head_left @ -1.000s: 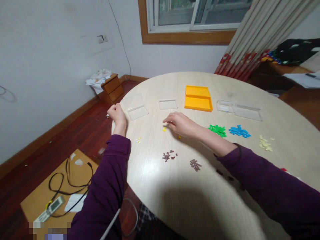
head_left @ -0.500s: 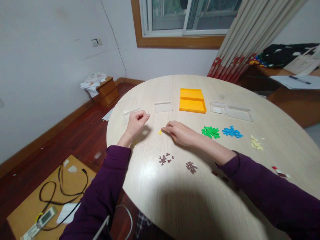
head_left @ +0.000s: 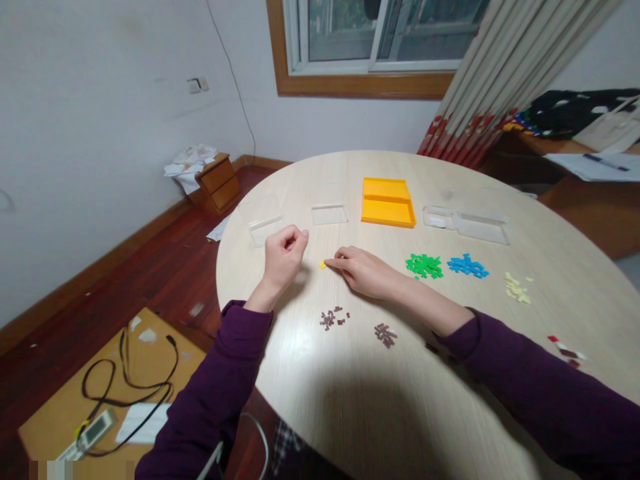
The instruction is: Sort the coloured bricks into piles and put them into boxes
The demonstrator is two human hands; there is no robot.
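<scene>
One-handedly pointing at yellow pieces (head_left: 323,265) on the table (head_left: 300,383) with the right hand (head_left: 364,272), not clearly showing a pinch. Possibly risking scattering them by pushing that outstretched index too hastily. Holding the left hand (head_left: 285,259) in a fist, hiding any contents.

We see a white-framed sliding window (head_left: 377,37) set in brown wooden trim (head_left: 365,85), a beige fabric curtain (head_left: 493,80) with a red-patterned hem beside it. To our left, a small brown wooden drawer cabinet (head_left: 219,183) bears loose white papers (head_left: 190,163); nearer us, a looped black strap (head_left: 150,387) lies on a flat tan surface (head_left: 55,415)
</scene>
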